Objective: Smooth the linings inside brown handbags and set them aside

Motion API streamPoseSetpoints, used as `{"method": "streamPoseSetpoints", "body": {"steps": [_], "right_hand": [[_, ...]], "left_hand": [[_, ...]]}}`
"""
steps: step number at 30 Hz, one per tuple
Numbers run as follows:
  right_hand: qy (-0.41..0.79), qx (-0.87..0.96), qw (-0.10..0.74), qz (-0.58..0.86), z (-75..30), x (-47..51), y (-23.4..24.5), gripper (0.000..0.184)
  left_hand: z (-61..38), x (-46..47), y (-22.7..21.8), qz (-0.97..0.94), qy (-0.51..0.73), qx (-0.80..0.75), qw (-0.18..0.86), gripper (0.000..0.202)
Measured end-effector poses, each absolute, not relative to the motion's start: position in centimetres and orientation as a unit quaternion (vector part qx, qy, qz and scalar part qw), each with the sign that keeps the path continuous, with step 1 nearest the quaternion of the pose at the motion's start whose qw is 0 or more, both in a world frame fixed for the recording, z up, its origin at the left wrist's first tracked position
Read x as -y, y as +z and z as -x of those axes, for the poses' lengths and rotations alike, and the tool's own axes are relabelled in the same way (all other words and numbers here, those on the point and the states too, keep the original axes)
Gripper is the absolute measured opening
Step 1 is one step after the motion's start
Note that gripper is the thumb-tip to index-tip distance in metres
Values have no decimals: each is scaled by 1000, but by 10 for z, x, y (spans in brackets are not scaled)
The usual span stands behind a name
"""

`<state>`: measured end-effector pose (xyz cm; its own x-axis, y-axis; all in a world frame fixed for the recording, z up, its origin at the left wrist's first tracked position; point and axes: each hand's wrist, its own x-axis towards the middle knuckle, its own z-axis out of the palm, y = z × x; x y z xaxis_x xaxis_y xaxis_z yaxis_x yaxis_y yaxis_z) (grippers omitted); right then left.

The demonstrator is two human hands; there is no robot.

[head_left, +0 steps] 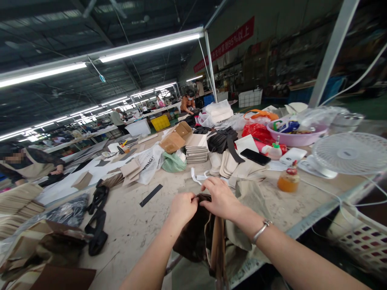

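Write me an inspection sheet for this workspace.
Surface: table, scuffed and dark-marked.
Job's things: brown cloth, hanging from both hands.
Clutter: phone, fan, bottle of orange liquid, black strap, plastic bags and stacked pieces.
Hands: left hand and right hand pinch the cloth's upper edge.
Cables: white cable near the fan, trailing toward the table's right edge.
Surroundings: lights overhead, red banner behind, another person at left.
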<state>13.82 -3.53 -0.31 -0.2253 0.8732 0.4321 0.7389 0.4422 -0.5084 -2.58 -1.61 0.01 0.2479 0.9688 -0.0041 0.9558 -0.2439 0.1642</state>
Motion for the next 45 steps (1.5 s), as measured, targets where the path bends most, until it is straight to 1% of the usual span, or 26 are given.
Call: {"method": "streamPoseSetpoints", "body": {"steps": [3,6,8,10,12,14,18,20,22,24,27,30,33,35,37,40,42,43,45], "right_hand": [[131,758,415,485,-150,51,-5,46],[162,734,457,475,-163,79,-15,47],[181,723,458,484,-169,102,-25,46],[202,718,444,496,-171,125,-36,48],[226,715,425,507,-169,146,-47,54],[252,721,393,512,-160,162,-55,68],[280,752,299,516,-131,175,-67,102],[277,748,266,542,-117,177,-68,110],[264,732,259,572,-111,177,-66,108],[247,721,274,586,-114,178,-62,104],[244,713,300,584,-131,176,-56,103],[263,696,281,607,-154,168,-49,99],[262,691,265,620,-173,152,-39,90],[259,701,290,598,-184,137,-31,85],[266,715,319,563,-192,120,-22,80],[292,741,331,505,-196,91,-14,68],[323,765,314,459,-192,72,-17,58],[338,775,301,440,-189,64,-21,53],[355,788,276,420,-182,53,-30,42]], "left_hand": [[25,16,-1,-784,49,-616,64,28],[26,16,-2,-787,55,-610,75,25],[29,16,-3,-793,61,-600,87,23],[31,16,-4,-794,65,-597,94,25],[31,15,-4,-793,66,-599,93,29],[28,14,-4,-790,66,-604,90,32],[20,13,-3,-780,68,-616,86,31],[19,13,0,-777,66,-619,94,32],[23,13,4,-780,52,-612,122,32],[32,13,10,-786,27,-594,171,28],[46,13,19,-787,-4,-574,226,23],[54,18,26,-779,-1,-588,220,29],[59,30,34,-760,17,-616,206,31],[68,44,42,-743,24,-633,215,29],[80,63,49,-719,31,-647,252,29],[98,93,50,-651,50,-662,368,33],[105,110,45,-616,48,-670,413,36],[107,116,42,-613,36,-674,411,37],[108,122,38,-644,8,-677,355,38]]}}
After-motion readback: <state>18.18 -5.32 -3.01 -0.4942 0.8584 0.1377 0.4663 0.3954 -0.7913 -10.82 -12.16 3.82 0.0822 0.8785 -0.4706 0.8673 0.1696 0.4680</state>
